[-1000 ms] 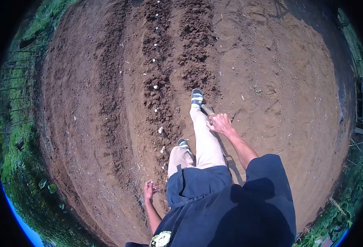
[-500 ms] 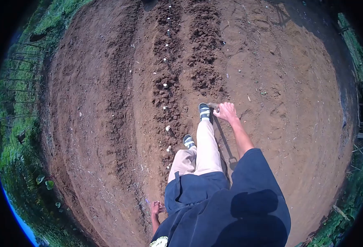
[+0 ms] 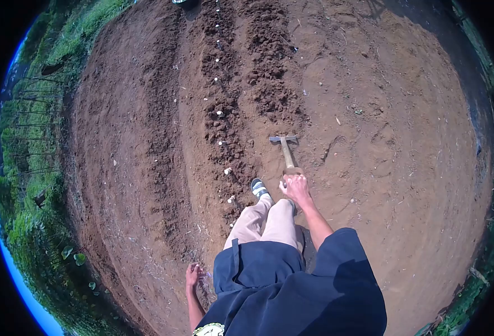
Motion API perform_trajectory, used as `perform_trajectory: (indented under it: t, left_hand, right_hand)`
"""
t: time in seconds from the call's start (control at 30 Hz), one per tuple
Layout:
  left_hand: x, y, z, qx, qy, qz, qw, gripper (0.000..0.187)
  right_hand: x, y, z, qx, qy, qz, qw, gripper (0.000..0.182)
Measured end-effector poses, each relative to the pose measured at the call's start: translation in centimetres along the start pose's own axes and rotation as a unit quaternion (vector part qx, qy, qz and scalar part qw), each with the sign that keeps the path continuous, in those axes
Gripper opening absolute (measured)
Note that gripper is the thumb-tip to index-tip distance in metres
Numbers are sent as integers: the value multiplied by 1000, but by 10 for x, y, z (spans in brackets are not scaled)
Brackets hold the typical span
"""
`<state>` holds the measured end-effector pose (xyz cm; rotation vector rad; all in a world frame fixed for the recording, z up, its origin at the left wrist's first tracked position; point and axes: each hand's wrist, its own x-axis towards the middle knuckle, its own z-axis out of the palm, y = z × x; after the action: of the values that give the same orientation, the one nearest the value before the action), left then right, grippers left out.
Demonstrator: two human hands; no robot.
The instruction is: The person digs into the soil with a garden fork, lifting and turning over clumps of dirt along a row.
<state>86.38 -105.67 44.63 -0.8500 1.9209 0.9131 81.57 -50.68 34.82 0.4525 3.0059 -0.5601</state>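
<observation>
My right hand is closed round the wooden handle of a hoe. The hoe's T-shaped metal head points away from me, over bare soil just short of a loosened strip. Low on the left, my left hand hangs beside my hip with its fingers curled; what they hold, if anything, is too small to make out. Left of the hoe, small whitish pieces lie spaced out in a line along a dug row of dark, crumbly earth.
A second strip of loose clods runs beside the row. My left foot stands beside the row. A dark object shows at the top edge. Green plants border the field at left, and a shaded strip lies at right.
My right hand has drawn back toward me, and the hoe's head and handle now show plainly. My right foot has gone back out of sight. My left hand has swung outward to the left.
</observation>
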Motion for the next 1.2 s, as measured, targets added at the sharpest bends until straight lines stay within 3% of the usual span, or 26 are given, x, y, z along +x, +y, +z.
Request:
perform_trajectory:
  t: [0.07, 0.2, 0.3, 0.33, 0.4, 0.5, 0.53, 0.63, 0.77, 0.87, 0.93, 0.97, 1.03, 1.17, 1.2]
  left_hand:
    - [9, 9, 0, 43, 1, 57, 997, 24]
    - [-24, 67, 26, 149, -18, 67, 986, 27]
    - [-17, 71, 41, 202, -64, 89, 973, 27]
    - [-19, 77, 51, 212, -67, 68, 973, 27]
    - [-2, 76, 65, 248, -72, 77, 963, 27]
    - [33, 77, 96, 296, -75, 65, 950, 27]
    - [47, 85, 110, 349, -95, 113, 925, 25]
    - [109, 115, 164, 449, -89, 218, 862, 24]
    - [212, 166, 272, 359, -70, 271, 890, 23]
    - [275, 177, 357, 230, -46, 307, 922, 24]
    - [278, 182, 405, 211, -77, 313, 923, 25]
    - [271, 180, 422, 231, -102, 309, 917, 26]
    - [267, 161, 436, 283, -158, 297, 898, 26]
    - [242, 131, 435, 314, -208, 250, 892, 29]
    - [249, 115, 428, 281, -225, 199, 911, 28]
  right_hand:
    - [-41, -3, 16, 13, -34, 14, 999, 27]
    - [-123, 5, 60, 63, -128, 63, 988, 34]
    - [-168, 20, 95, 50, -253, 110, 960, 39]
    - [-175, 25, 106, 57, -251, 115, 959, 39]
    - [-190, 40, 132, 80, -370, 175, 909, 42]
    - [-198, 64, 182, 83, -411, 217, 881, 40]
    - [-200, 71, 197, 89, -441, 230, 863, 40]
    - [-227, 86, 260, 116, -440, 274, 847, 38]
    - [-254, 106, 338, 120, -469, 267, 833, 39]
    - [-265, 122, 389, 152, -427, 280, 846, 38]
    - [-274, 128, 426, 155, -433, 309, 832, 38]
    - [-283, 126, 437, 152, -382, 318, 854, 36]
    - [-276, 130, 461, 153, -436, 359, 811, 35]
    - [-264, 121, 404, 146, -436, 349, 816, 32]
    - [-267, 117, 384, 146, -438, 312, 830, 31]
